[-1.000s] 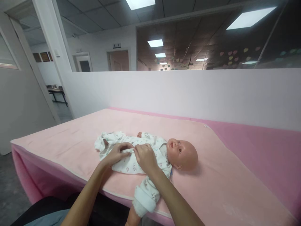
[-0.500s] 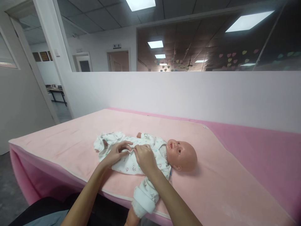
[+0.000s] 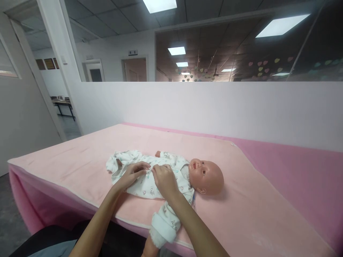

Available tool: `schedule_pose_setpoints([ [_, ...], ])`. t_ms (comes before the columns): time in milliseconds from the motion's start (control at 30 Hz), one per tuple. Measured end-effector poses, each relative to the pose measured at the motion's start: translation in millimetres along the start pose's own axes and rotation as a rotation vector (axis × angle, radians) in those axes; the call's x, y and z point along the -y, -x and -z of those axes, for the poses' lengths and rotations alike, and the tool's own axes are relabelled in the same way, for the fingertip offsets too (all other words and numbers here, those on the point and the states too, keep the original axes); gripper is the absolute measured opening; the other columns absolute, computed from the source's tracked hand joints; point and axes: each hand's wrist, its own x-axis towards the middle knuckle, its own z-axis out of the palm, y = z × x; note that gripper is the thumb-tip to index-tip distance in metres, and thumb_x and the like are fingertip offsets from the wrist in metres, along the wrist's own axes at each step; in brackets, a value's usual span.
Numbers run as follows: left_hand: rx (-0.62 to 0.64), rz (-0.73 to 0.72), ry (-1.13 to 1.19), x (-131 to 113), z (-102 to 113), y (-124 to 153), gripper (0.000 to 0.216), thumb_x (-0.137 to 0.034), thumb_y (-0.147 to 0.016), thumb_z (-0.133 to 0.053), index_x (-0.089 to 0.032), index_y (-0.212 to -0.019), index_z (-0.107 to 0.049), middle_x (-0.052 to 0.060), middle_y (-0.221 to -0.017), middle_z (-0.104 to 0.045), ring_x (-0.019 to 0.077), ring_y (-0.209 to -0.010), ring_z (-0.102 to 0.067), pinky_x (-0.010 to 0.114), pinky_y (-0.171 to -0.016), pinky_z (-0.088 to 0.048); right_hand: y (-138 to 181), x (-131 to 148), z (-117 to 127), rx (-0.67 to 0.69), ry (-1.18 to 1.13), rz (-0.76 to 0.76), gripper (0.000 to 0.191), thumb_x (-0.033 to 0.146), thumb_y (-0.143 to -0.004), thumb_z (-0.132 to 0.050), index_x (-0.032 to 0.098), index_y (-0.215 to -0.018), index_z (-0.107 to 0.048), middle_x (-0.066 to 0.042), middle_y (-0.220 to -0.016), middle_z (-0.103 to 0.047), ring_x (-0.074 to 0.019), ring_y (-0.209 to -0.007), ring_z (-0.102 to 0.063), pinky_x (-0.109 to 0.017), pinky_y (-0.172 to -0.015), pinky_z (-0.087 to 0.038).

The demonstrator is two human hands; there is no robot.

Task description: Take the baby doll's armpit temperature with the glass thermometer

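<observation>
Near the front edge of the tabletop (image 3: 254, 214), both hands are down on a baby doll (image 3: 185, 180), right over its belly. The right hand (image 3: 164, 178) has its fingertips bunched together, pinching the front of the doll's outfit (image 3: 147, 191). Just beside it, the left hand (image 3: 135, 173) rests on the same cloth with the fingers loosely curved and only a narrow gap to the thumb. Can't tell if it's gripping any fabric.

The doll lies on its back, head (image 3: 207, 176) toward the right end of the tabletop, the leg end of the outfit toward the left, all crumpled. The outfit is white with small printed figures. One arm (image 3: 150, 247) pokes out over the front edge, thick white cuff (image 3: 164, 228) on the sleeve, and the other little hand (image 3: 158, 154) points to the back edge.

Under it all there's a pale pink blanket (image 3: 88, 150) with a white-trimmed border, over a darker pink cover (image 3: 300, 164) that shows along the back edge and right side and drapes down at the left front corner. Past the back edge is a white wall (image 3: 203, 107) with a long window (image 3: 203, 46) above it, bright ceiling lights and heart stickers (image 3: 265, 67) in view. Off beyond the left edge, a door (image 3: 24, 117) stands open.
</observation>
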Motion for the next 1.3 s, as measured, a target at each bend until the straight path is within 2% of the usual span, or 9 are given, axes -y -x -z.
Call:
schedule_pose_setpoints([
  [200, 0.043, -0.058, -0.058, -5.8, -1.0, 1.1, 0.030, -0.024, -0.072, -0.061, -0.018, -0.102, -0.058, 0.005, -0.093, -0.061, 0.0217, -0.094, -0.056, 0.032, -0.084, -0.045, -0.3, 1.1, 5.5, -0.010, -0.044, 0.005, 0.014, 0.020, -0.090, -0.038, 0.017, -0.081, -0.050, -0.001, -0.070, -0.058, -0.0135, -0.066, -0.053, -0.028, -0.074, -0.035],
  [400, 0.071, -0.071, -0.168, -9.1, -4.6, 0.7, 0.027, -0.019, -0.070, -0.056, -0.019, -0.097, -0.058, 0.005, -0.102, -0.059, 0.0217, -0.099, -0.053, 0.035, -0.092, -0.041, -0.6, 1.6, 7.4, -0.012, -0.044, 0.009, 0.014, 0.020, -0.089, -0.039, 0.017, -0.082, -0.051, -0.002, -0.071, -0.059, -0.0137, -0.066, -0.053, -0.028, -0.074, -0.035],
  [533, 0.058, -0.077, -0.162, -9.3, -5.3, 1.1, 0.030, -0.020, -0.070, -0.056, -0.018, -0.100, -0.056, 0.005, -0.099, -0.059, 0.0221, -0.096, -0.054, 0.036, -0.090, -0.042, -0.5, 1.6, 7.2, -0.001, -0.030, 0.015, 0.014, 0.020, -0.090, -0.039, 0.017, -0.083, -0.051, -0.002, -0.072, -0.059, -0.0133, -0.066, -0.054, -0.028, -0.074, -0.034],
  [700, 0.053, -0.050, -0.149, -8.0, -4.7, 1.1, 0.024, -0.019, -0.070, -0.057, -0.018, -0.094, -0.057, 0.004, -0.091, -0.057, 0.0213, -0.090, -0.055, 0.033, -0.083, -0.045, -0.8, 2.0, 8.2, 0.002, -0.025, 0.014, 0.015, 0.021, -0.090, -0.039, 0.017, -0.082, -0.051, -0.002, -0.071, -0.059, -0.0139, -0.067, -0.054, -0.028, -0.073, -0.034],
  [1067, 0.057, -0.065, -0.149, -7.7, -7.3, 0.8, 0.036, -0.014, -0.068, -0.054, -0.020, -0.104, -0.057, 0.005, -0.103, -0.059, 0.0227, -0.099, -0.053, 0.034, -0.092, -0.041, -0.2, 2.2, 7.8, 0.022, -0.058, 0.007, 0.018, 0.021, -0.090, -0.038, 0.016, -0.085, -0.055, -0.004, -0.074, -0.060, -0.0146, -0.069, -0.055, -0.029, -0.074, -0.036],
  [1300, 0.057, -0.041, -0.075, -5.9, -6.5, 0.4, 0.039, -0.016, -0.071, -0.054, -0.019, -0.110, -0.053, 0.006, -0.095, -0.058, 0.0226, -0.098, -0.053, 0.035, -0.090, -0.040, -0.2, 1.6, 7.3, 0.022, -0.019, 0.026, 0.015, 0.021, -0.090, -0.039, 0.017, -0.085, -0.053, -0.002, -0.076, -0.060, -0.0143, -0.071, -0.055, -0.029, -0.075, -0.035],
])
